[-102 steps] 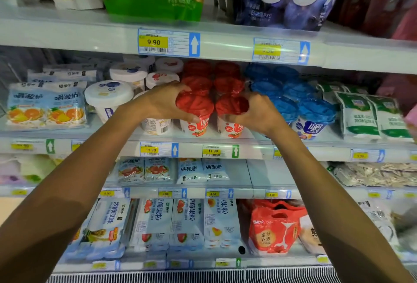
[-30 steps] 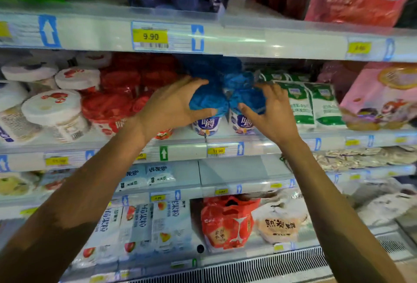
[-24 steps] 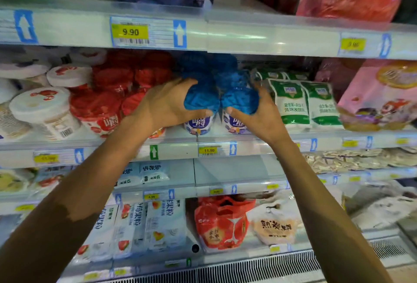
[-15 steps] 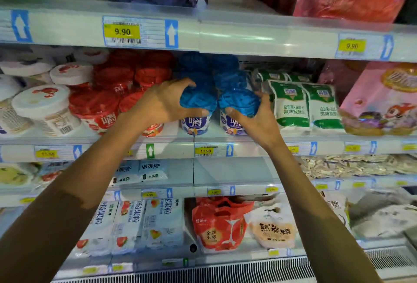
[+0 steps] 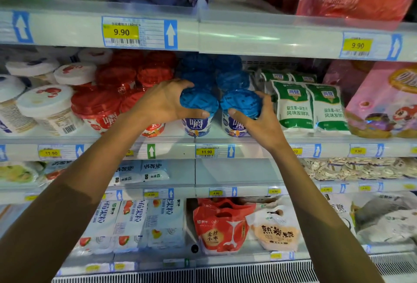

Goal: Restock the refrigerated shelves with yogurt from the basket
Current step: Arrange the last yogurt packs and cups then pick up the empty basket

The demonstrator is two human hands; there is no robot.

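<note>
Left hand (image 5: 162,102) is up at the chilled shelf (image 5: 248,141) and grips the left yogurt cup (image 5: 198,108). Its fingers (image 5: 180,84) are curled over the back of the blue lid, thumb pressed under the lid rim at the front. Right hand (image 5: 261,125) grips the right yogurt cup (image 5: 242,102), mirrored: thumb across the front of the lid, fingers (image 5: 267,99) curled round its right side.

Both cups stand upright at the front edge of the shelf, side by side. The lids are very close, but I can't tell whether they touch. The 11.90 price tag (image 5: 206,151) sits on the shelf edge just below them. More blue-lidded cups (image 5: 230,77) are lined up behind, towards the back of the shelf.

Left along the same shelf I see red-lidded cups (image 5: 97,104) just beside the left hand, then white-lidded tubs (image 5: 42,100) further left. To the right, two green-and-white pouches (image 5: 293,106) stand just beside the right hand, then a pink bag (image 5: 383,102).

The shelf above carries a 9.90 tag (image 5: 120,32) on its front edge. Bottom shelf — cartons (image 5: 135,221) and a red bag (image 5: 216,226) at the front.
</note>
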